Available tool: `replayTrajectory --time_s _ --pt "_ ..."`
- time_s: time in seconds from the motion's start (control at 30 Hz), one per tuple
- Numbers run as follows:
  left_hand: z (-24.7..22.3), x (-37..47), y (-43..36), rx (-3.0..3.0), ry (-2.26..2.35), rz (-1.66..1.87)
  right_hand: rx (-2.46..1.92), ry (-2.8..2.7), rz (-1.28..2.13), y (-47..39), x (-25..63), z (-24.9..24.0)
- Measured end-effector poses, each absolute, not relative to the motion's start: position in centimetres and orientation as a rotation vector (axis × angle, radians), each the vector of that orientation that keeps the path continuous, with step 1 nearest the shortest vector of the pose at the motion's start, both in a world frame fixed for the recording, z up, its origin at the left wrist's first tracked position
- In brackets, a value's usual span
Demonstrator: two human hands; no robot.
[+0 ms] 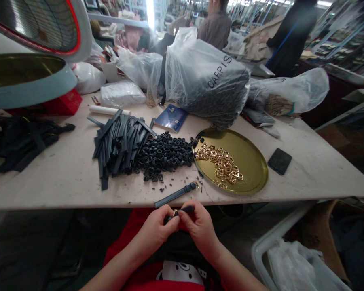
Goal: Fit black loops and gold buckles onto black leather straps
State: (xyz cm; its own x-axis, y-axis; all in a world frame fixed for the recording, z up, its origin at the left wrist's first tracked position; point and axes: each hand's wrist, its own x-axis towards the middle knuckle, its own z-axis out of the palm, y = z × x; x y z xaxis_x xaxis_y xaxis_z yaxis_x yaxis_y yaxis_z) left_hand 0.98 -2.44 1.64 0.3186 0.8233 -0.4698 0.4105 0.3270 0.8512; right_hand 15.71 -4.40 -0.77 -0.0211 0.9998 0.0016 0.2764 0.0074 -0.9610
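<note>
Below the table's front edge, my left hand (pixel 159 227) and my right hand (pixel 199 221) meet, both closed on a dark strap (pixel 187 209) with a small gold buckle (pixel 175 212) between them. Just beyond them a finished-looking strap (pixel 176 195) with a gold buckle at its right end lies on the table. Behind it is a heap of small black loops (pixel 166 153), with a pile of flat dark straps (pixel 121 141) to its left. A round gold tray (pixel 255 169) on the right holds many gold buckles (pixel 226 163).
Behind the piles lie a blue booklet (pixel 171 117), a white roll (pixel 109 110) and a large clear bag (pixel 206 76). A black square object (pixel 279 161) lies right of the tray. Dark straps (pixel 27 137) and a red-rimmed heater (pixel 42 24) are at left. A person (pixel 215 26) is beyond.
</note>
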Motion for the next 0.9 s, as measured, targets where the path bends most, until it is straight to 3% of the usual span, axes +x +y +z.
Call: replayTrajectory --time_s 0.17,0.37,0.43,0.57,0.73,0.9 --pt "2.0 0.5 -2.2 1.396 1.323 0.418 -1.398 -1.199 1.311 -4.5 15.2 -0.1" --pt "1.8 0.5 -2.0 1.392 1.277 0.492 -1.25 -1.397 1.402 -2.1 16.6 0.8" --pt "2.0 0.5 -1.6 1.44 1.269 0.483 -1.325 -1.484 1.26 0.7 18.0 1.1" --pt "1.7 0.6 -0.3 1.395 1.306 0.5 -1.63 -1.673 0.652 7.5 20.3 0.8" --pt "0.5 0.8 1.2 1.304 1.302 0.504 -1.689 -1.685 0.685 12.3 20.6 -1.2" --pt "0.6 1.2 2.6 1.299 1.306 0.517 -1.65 -1.594 0.833 11.4 20.7 -1.3"
